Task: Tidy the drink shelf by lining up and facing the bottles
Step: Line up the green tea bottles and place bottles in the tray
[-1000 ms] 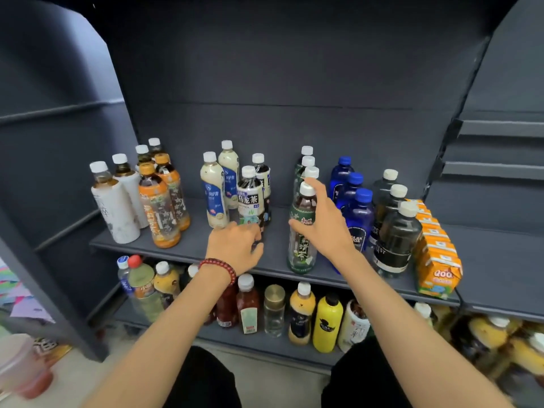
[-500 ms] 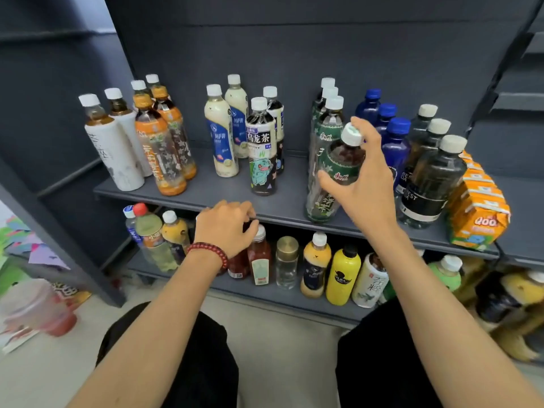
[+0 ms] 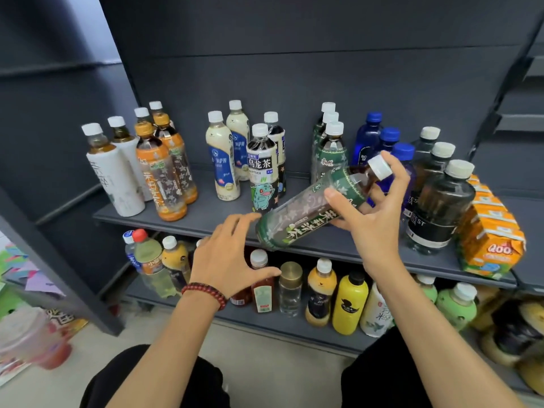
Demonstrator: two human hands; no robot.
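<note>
The dark grey upper shelf point(image 3: 212, 213) carries upright bottles in short files running front to back. From the left stand white-sleeved tea bottles point(image 3: 114, 178), orange-labelled tea bottles point(image 3: 160, 178), cream milk-drink bottles point(image 3: 222, 166), black-labelled oolong tea bottles point(image 3: 262, 172), green-labelled tea bottles point(image 3: 331, 151), blue bottles point(image 3: 368, 139) and dark white-capped bottles point(image 3: 438, 207). A row of orange juice cartons point(image 3: 491, 237) sits at the right end, just beside the dark bottles. The lower shelf point(image 3: 265, 322) holds a mixed front row: a red-capped bottle point(image 3: 148, 254), a gold-capped clear bottle point(image 3: 290, 290), a yellow black-capped bottle point(image 3: 350, 304) and pale green bottles point(image 3: 457, 307). Its far right is blurred, possibly more yellow bottles.
</note>
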